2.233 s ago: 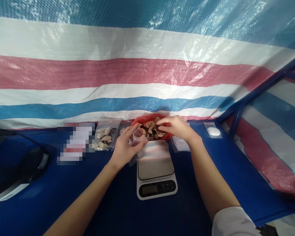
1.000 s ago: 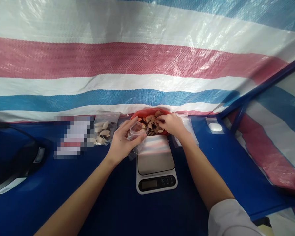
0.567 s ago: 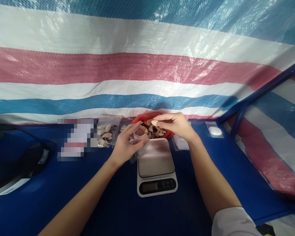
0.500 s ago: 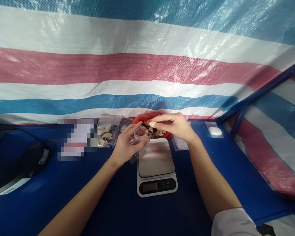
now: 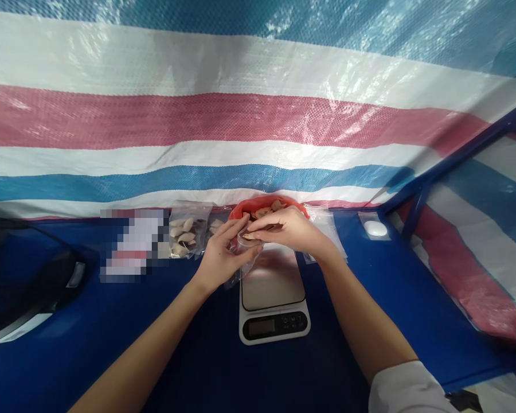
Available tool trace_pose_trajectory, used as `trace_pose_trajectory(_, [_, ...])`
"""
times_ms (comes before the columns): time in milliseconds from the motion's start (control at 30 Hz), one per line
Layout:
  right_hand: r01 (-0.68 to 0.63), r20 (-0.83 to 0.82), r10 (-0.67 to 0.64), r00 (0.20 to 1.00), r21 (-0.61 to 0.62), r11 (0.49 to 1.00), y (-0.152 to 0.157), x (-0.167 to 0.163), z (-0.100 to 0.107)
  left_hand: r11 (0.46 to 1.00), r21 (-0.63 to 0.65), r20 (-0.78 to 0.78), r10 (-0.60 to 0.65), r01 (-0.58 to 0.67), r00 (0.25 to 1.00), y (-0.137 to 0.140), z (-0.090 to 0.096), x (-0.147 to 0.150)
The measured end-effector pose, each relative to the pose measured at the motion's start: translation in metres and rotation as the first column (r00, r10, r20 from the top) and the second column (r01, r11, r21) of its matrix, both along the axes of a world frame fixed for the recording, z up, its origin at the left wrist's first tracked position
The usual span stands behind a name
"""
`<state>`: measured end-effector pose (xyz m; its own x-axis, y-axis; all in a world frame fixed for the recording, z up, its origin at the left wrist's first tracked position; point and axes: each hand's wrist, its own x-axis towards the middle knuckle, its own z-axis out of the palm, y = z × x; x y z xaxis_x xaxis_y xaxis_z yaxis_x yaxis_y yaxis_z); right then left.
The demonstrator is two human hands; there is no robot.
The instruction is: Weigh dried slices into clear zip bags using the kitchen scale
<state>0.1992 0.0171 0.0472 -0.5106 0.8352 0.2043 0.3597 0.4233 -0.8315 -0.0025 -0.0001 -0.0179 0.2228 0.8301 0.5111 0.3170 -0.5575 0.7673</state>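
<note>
My left hand (image 5: 219, 258) grips a small clear plastic bag (image 5: 248, 267), its fingers spread around the mouth and holding it apart. Pinched in my right hand (image 5: 292, 229) is a pale dried piece (image 5: 250, 236), whose exact kind I cannot make out. Its tip is at the bag's mouth; whether it is inside is unclear. Behind both hands sits a red plastic bag (image 5: 239, 207) full of brown and cream dried pieces (image 5: 277, 205), partly hidden by the right hand. Just below the hands lies a kitchen scale (image 5: 272, 289) with a steel plate.
Left of my hands, a clear bag of pale pieces (image 5: 183, 232) lies on the blue table (image 5: 189, 361). Clear empty bags (image 5: 324, 225) lie right of the red bag. Farther right is a white rounded object (image 5: 375, 229). A dark strapped object (image 5: 47, 281) occupies the far left.
My right hand has moved left and slightly down from over the red bag, bringing the pale piece to the clear bag's mouth. My left hand stays nearly in place.
</note>
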Motion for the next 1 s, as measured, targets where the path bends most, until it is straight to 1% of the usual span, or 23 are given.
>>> trace_pose_trajectory(67, [0.015,0.062,-0.017,0.998,0.029,0.999,0.002,-0.001,-0.002,1.0,-0.022,-0.009,0.01,-0.01,1.0,0.0,-0.001,0.0])
trace_pose_trajectory(133, [0.015,0.088,-0.02,0.996,0.05,0.999,0.004,-0.002,-0.005,0.998,-0.053,-0.014,0.016,-0.017,1.0,-0.001,-0.001,0.001])
trace_pose_trajectory(300, [0.005,0.067,-0.01,0.998,0.078,0.997,0.009,-0.006,-0.015,0.993,-0.116,-0.05,0.027,-0.033,0.998,-0.003,0.003,0.003])
trace_pose_trajectory(533, [0.054,0.026,-0.054,0.998,0.027,0.998,0.01,-0.011,-0.022,0.992,-0.095,-0.105,0.077,-0.087,0.991,-0.007,-0.002,0.006])
trace_pose_trajectory(700, [0.035,-0.004,-0.035,0.999,0.01,0.999,0.011,-0.01,-0.024,0.988,-0.125,-0.152,0.066,-0.085,0.986,-0.011,-0.001,0.008])
trace_pose_trajectory(800, [0.023,-0.002,-0.023,1.0,0.008,1.0,0.009,-0.009,-0.02,0.991,-0.09,-0.175,0.085,-0.102,0.981,-0.013,0.002,0.01])
trace_pose_trajectory(900, [0.031,0.019,-0.031,0.999,0.018,0.999,0.006,-0.006,-0.012,0.993,-0.001,-0.182,0.115,-0.117,0.977,-0.013,0.002,0.011])
trace_pose_trajectory(1000, [0.04,0.098,-0.046,0.994,0.056,0.998,0.003,-0.006,-0.003,0.992,0.053,-0.182,0.125,-0.117,0.975,-0.013,0.001,0.01])
